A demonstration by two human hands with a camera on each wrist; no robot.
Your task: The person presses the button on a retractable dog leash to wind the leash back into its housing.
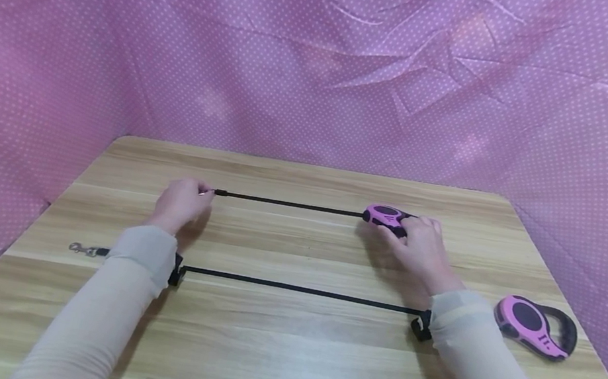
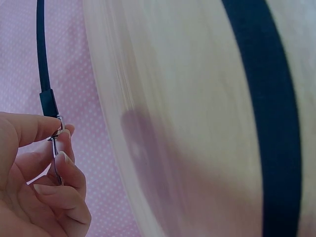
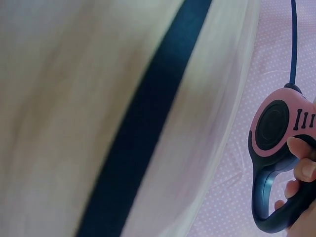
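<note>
Over the far part of the wooden table, a slim black strap runs straight and nearly level between my two hands, raised off the wood to judge by the shadows beneath.

Method: tension probably best applied slowly, both hands at matching height, so the strap leaves the mouth of the pink-and-black leash case in line rather than rubbing its edge. A spring return seems likely; letting go of the end suddenly could whip it back, so I judge the left pinch the critical one.

Grip, left hand: thumb and fingertips closed finely on the metal clip, just beyond the strap's thicker end sleeve. No slack seen there.

Grip, right hand: fingers wrapped round the handle loop, thumb along the case. Whether any finger presses a button: cannot tell.

Also noted: nearer me, a second strap passes behind both sleeves, second clip at left, second case at right. Its join to that case is hidden by my sleeve.
</note>
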